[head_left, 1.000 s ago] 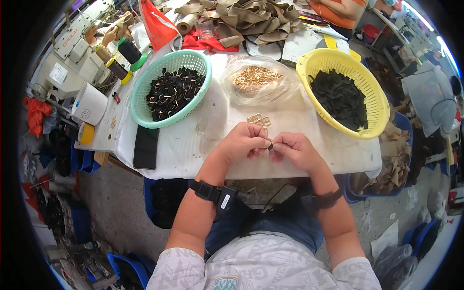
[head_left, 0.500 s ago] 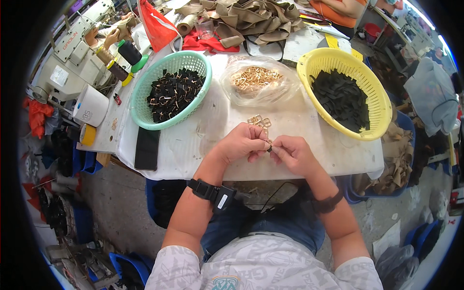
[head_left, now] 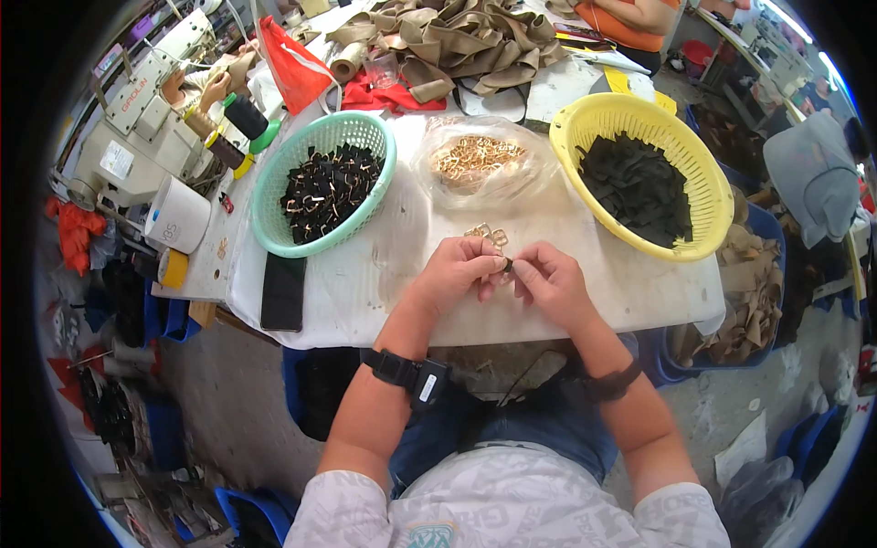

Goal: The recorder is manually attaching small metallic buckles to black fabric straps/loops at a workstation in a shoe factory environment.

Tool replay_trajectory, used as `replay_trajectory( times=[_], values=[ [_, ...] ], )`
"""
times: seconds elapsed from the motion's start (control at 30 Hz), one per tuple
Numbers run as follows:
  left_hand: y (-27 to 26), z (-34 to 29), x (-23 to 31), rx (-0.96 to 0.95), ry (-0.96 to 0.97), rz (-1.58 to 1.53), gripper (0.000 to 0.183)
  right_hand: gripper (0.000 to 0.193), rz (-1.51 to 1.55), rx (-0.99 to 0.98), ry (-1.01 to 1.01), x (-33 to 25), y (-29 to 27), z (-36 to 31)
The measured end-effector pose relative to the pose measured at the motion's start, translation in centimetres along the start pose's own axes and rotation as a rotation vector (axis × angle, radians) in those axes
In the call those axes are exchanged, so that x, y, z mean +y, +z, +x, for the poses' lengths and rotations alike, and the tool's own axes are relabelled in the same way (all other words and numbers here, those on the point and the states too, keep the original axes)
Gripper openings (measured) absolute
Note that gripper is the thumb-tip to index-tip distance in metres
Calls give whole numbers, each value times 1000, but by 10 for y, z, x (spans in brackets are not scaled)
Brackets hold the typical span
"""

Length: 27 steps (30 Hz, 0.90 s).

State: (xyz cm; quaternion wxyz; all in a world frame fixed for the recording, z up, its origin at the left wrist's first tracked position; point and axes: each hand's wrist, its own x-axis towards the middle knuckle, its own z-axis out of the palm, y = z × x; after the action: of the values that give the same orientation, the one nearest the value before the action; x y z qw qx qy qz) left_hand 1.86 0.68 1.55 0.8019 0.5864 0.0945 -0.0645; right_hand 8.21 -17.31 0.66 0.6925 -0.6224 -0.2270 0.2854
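Note:
My left hand (head_left: 459, 274) and my right hand (head_left: 554, 284) meet above the near part of the white table. Between their pinched fingertips is a small black fabric strip (head_left: 508, 265), mostly hidden by the fingers. Just beyond my fingers lie a few loose gold metal rings (head_left: 494, 236). A clear plastic bag (head_left: 438, 183) farther back holds many more of them. To the left, a mint green basket (head_left: 262, 212) contains black strips with gold rings on them. On the right stands a yellow basket (head_left: 722, 196) full of plain black strips.
A black phone (head_left: 282, 292) lies at the table's left edge. Farther left are thread spools (head_left: 245, 119) and a sewing machine (head_left: 137, 128). Brown material strips (head_left: 457, 41) are heaped at the back, near another person's arm (head_left: 630, 16). A blue bin (head_left: 662, 361) stands at the right.
My view has shifted slightly. Both hands stay together at the same spot, with fingers a little rearranged around the black strip.

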Motion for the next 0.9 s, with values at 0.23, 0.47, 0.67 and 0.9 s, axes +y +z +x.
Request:
replay_trajectory(
  times=[0.23,0.47,0.67,0.9],
  values=[
    [-5,2,-7,-28,4,-73,8,25,-361,77,-437,3,9,-2],
    [-1,1,-10,-37,38,-107,9,21,-514,271,-653,8,11,-5],
    [1,1,-11,-15,82,-86,8,15,-514,335,-744,9,14,3],
    [1,-1,-14,-2,128,-75,8,16,-483,301,-730,6,16,3]
  ],
)
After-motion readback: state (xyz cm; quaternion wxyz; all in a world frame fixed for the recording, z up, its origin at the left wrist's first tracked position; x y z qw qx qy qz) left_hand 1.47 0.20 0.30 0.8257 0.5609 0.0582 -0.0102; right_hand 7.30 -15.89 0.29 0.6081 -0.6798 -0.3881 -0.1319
